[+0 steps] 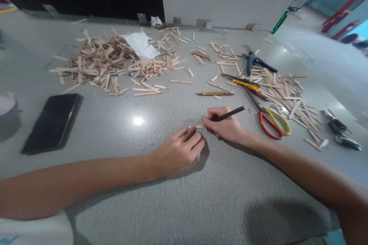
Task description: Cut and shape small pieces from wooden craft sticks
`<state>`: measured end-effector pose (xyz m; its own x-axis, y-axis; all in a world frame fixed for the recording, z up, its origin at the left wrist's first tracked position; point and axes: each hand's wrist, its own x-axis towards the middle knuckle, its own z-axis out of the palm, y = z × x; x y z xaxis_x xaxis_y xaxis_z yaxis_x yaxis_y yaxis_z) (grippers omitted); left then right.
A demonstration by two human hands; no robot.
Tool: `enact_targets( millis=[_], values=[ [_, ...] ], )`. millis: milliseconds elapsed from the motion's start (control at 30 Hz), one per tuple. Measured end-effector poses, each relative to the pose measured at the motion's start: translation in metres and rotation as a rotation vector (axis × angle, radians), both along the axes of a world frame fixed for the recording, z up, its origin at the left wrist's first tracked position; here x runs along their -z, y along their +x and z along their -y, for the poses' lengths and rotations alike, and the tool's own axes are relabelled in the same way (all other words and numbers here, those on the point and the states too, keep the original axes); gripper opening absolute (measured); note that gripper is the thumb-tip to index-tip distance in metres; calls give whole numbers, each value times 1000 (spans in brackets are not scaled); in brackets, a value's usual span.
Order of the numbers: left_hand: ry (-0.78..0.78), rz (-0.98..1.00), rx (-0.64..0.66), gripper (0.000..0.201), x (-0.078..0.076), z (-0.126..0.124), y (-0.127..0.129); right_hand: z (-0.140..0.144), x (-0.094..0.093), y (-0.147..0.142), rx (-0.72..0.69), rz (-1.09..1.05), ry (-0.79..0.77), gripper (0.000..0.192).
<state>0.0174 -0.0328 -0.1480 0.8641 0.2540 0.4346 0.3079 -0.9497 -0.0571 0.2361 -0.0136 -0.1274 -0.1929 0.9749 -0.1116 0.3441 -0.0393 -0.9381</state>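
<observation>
Stick (198, 126), a thin wooden one, lies flat on the grey table (201, 199) between our hands, mostly covered by them. Our left hand (179, 151) presses it down, fingers curled onto its end. Our right hand (225, 124) grips a dark pen (230, 113), tip at the stick, so we judge the marking is under way and no cut is made on this piece yet. Scissors (271, 122) lie just right of that hand, untouched, and a phone (53, 120) lies to the left. Farther off, a yellow-handled cutter (244, 83) and blue pliers (254, 61) lie among loose sticks (284, 92). A big heap (106, 63) lies beyond, so we judge plenty is left.
</observation>
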Motion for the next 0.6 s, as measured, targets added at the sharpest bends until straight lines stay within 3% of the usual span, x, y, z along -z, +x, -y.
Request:
enact_targets(
  millis=[600],
  values=[
    [34,48,-1,25,-1,0,1,-1,-1,1,-6,-7,-21,42]
  ],
)
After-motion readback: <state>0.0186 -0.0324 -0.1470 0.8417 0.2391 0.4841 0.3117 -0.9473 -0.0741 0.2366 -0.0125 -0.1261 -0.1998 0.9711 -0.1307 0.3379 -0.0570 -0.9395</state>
